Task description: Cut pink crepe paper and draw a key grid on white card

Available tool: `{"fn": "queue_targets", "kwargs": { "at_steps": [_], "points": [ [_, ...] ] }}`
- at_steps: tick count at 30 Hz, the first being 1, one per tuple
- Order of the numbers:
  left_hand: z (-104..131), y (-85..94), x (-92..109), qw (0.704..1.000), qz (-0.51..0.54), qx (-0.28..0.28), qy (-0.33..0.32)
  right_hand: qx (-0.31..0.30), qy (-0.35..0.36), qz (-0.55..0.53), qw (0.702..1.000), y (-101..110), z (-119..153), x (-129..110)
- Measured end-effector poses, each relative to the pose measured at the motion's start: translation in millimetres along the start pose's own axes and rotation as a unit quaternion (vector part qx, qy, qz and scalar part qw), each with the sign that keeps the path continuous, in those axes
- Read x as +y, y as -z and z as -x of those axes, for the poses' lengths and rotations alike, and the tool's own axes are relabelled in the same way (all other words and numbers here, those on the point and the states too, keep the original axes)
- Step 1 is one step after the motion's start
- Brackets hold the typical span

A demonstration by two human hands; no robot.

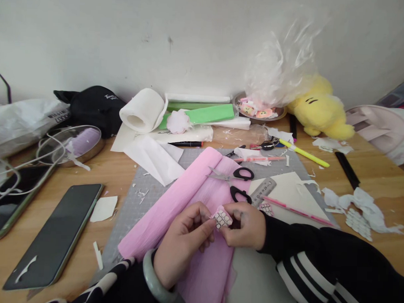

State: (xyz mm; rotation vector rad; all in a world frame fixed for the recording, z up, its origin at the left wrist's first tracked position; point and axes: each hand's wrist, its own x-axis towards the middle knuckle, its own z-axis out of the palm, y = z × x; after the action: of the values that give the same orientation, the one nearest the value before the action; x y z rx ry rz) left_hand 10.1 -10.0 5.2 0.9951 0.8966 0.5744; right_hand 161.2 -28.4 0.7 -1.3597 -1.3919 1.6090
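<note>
Between my two hands is a small pink piece [222, 217] with a pattern of white, dark-outlined round shapes on its face. My left hand [187, 237] pinches its left edge, while my right hand [244, 223] grips the right edge with thumb and index finger. Beneath them lies a roll of pink crepe paper [173, 201], partly unrolled towards me. Black-handled scissors [232, 179] rest open on it, just beyond my right hand. A similar patterned piece [266, 209] lies beside my right wrist, near a steel ruler [263, 191] and a pink pen-like stick [299, 211].
A grey cutting mat [128, 215] covers the middle of the wooden table. At left are a phone [56, 235] and a metal bowl [89, 154]. A paper roll [144, 109], green crepe paper [206, 112] and a yellow plush toy [322, 109] stand behind. Paper scraps [368, 210] lie at right.
</note>
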Motion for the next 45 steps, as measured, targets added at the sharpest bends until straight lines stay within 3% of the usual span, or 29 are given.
{"fn": "queue_targets", "kwargs": {
  "at_steps": [7,24,30,45],
  "points": [
    [1.5,1.4,-1.9,1.000,0.020,-0.003,-0.004,-0.019,-0.079,-0.009,0.997,3.6,0.8,-6.0],
    [0.1,0.1,-1.3,1.000,-0.009,0.013,-0.018,-0.013,-0.050,-0.002,0.999,2.0,-0.3,-2.7],
    [-0.6,2.6,-4.6,0.998,-0.046,0.021,-0.043,0.001,-0.086,-0.015,0.996,1.6,0.0,-4.8],
    [-4.4,0.5,-3.0,0.999,-0.016,0.024,-0.041,-0.012,-0.103,-0.019,0.994,3.1,0.1,-5.3]
  ]
}}
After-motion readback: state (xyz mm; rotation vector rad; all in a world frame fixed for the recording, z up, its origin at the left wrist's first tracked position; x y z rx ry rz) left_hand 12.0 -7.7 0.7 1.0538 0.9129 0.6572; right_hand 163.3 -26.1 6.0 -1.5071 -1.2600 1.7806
